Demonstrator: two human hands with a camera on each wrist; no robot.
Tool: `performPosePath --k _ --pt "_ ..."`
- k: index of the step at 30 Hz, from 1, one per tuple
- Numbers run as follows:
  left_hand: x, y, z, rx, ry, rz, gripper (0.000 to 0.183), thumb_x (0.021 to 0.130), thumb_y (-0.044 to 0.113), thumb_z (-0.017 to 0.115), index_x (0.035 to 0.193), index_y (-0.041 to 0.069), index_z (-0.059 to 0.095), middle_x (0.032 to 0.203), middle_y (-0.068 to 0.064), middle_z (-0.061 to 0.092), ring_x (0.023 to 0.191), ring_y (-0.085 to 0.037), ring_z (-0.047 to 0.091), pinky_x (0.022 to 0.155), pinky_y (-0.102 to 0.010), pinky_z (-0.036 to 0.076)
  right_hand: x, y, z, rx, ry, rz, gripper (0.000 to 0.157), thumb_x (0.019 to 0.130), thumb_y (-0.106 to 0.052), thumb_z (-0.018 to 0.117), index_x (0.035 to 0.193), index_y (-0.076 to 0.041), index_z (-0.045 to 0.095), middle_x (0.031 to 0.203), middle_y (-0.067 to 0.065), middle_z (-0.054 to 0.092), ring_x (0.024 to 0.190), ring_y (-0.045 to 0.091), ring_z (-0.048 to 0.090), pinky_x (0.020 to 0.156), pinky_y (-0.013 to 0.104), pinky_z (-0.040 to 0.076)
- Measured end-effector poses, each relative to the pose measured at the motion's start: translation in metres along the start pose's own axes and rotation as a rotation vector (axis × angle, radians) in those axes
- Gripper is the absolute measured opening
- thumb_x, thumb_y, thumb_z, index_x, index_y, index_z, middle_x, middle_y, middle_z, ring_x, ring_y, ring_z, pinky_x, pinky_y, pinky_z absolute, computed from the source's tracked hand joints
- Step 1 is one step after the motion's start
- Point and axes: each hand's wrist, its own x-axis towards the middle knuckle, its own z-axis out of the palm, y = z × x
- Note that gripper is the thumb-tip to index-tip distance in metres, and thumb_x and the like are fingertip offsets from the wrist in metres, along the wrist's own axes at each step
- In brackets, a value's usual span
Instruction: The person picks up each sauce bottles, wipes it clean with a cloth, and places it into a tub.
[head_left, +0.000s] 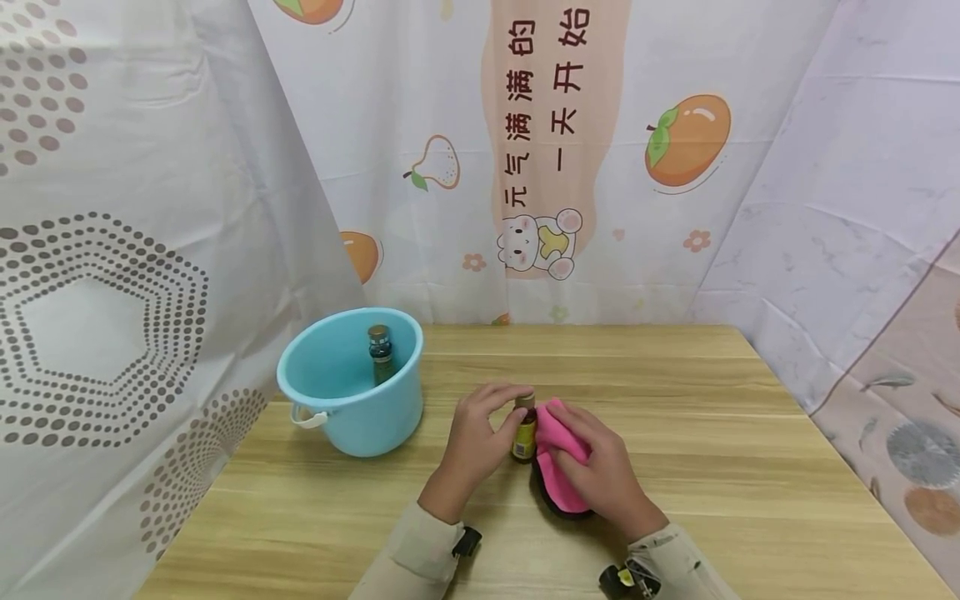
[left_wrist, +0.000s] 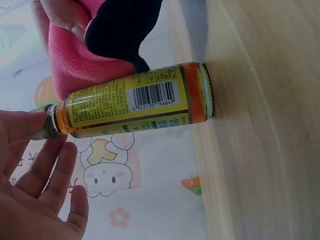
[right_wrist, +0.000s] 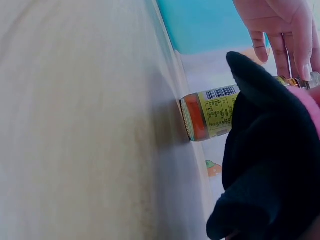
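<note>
A small glass bottle (head_left: 524,440) with a yellow label stands upright on the wooden table. At its top, my left hand (head_left: 474,437) pinches the cap between thumb and index finger, the other fingers held loosely away. The left wrist view shows the bottle's barcode (left_wrist: 155,96) and orange contents at the base. My right hand (head_left: 602,468) grips a folded cloth (head_left: 557,482), pink on one side and black on the other, right up against the bottle's right side. In the right wrist view the cloth's black side (right_wrist: 275,165) covers part of the bottle (right_wrist: 212,112).
A light blue bucket (head_left: 375,421) with a white handle grip stands to the left on the table (head_left: 675,392). Inside it leans another dark bottle (head_left: 381,357) with a brown cap. Printed curtains (head_left: 420,92) hang behind and at both sides of the table.
</note>
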Motion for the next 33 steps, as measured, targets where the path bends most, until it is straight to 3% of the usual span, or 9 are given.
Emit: performPosePath --k 4,8,14,18,23,28,33 --pt "0.0006 -0.0003 0.0000 -0.018 -0.018 0.004 0.028 0.095 0.010 0.075 0.123 0.017 0.077 0.121 0.007 0.075 0.117 -0.011 0.068 0.099 -0.042 0.056 0.0003 -0.0005 -0.0003 0.037 0.017 -0.018 0.057 0.087 -0.002 0.081 0.141 -0.012 0.065 0.144 0.014 0.062 0.128 0.032 0.064 0.105 0.012 0.044" --pt "0.0004 0.0002 -0.0001 -0.026 -0.026 0.001 0.029 0.096 0.011 0.073 0.124 0.018 0.076 0.122 0.006 0.075 0.118 -0.012 0.068 0.100 -0.041 0.056 0.0000 -0.0021 -0.0003 0.031 0.008 0.000 0.058 0.087 0.001 0.080 0.141 -0.012 0.065 0.145 0.013 0.062 0.128 0.031 0.063 0.104 0.013 0.045" --pt "-0.0015 0.0004 0.0008 -0.037 -0.019 0.014 0.030 0.095 0.014 0.075 0.125 0.021 0.075 0.123 0.005 0.073 0.118 -0.014 0.068 0.099 -0.042 0.056 -0.0012 -0.0048 -0.0004 -0.013 -0.039 0.095 0.059 0.086 0.002 0.078 0.141 -0.015 0.066 0.145 0.006 0.062 0.127 0.022 0.063 0.096 0.029 0.057" --pt "-0.0026 0.0004 0.0020 -0.023 -0.003 0.021 0.031 0.094 0.017 0.078 0.124 0.021 0.075 0.124 0.002 0.072 0.118 -0.016 0.067 0.098 -0.045 0.056 -0.0014 -0.0047 0.0003 -0.044 -0.074 0.147 0.058 0.087 -0.001 0.078 0.141 -0.016 0.065 0.145 0.006 0.062 0.128 0.021 0.062 0.095 0.041 0.059" --pt "-0.0025 0.0020 0.0017 0.003 0.002 -0.012 0.030 0.094 0.023 0.079 0.124 0.024 0.076 0.122 0.004 0.071 0.117 -0.014 0.066 0.100 -0.052 0.051 -0.0014 -0.0032 0.0011 -0.069 -0.112 0.202 0.058 0.086 -0.004 0.078 0.141 -0.016 0.065 0.143 0.006 0.064 0.127 0.022 0.062 0.096 0.045 0.057" --pt "-0.0023 0.0027 0.0015 0.004 -0.007 -0.043 0.030 0.094 0.024 0.079 0.123 0.025 0.077 0.117 0.006 0.068 0.112 -0.012 0.065 0.097 -0.045 0.053 -0.0019 -0.0037 0.0006 -0.075 -0.152 0.270 0.057 0.086 -0.008 0.080 0.141 -0.017 0.066 0.142 0.007 0.064 0.126 0.022 0.063 0.098 0.046 0.056" --pt "-0.0016 0.0025 0.0027 0.021 0.014 -0.030 0.026 0.094 0.023 0.078 0.120 0.024 0.078 0.113 0.006 0.071 0.109 -0.011 0.067 0.095 -0.043 0.055 -0.0022 -0.0041 0.0003 -0.078 -0.160 0.287 0.056 0.086 -0.010 0.082 0.140 -0.017 0.067 0.142 0.007 0.064 0.127 0.023 0.063 0.100 0.046 0.055"
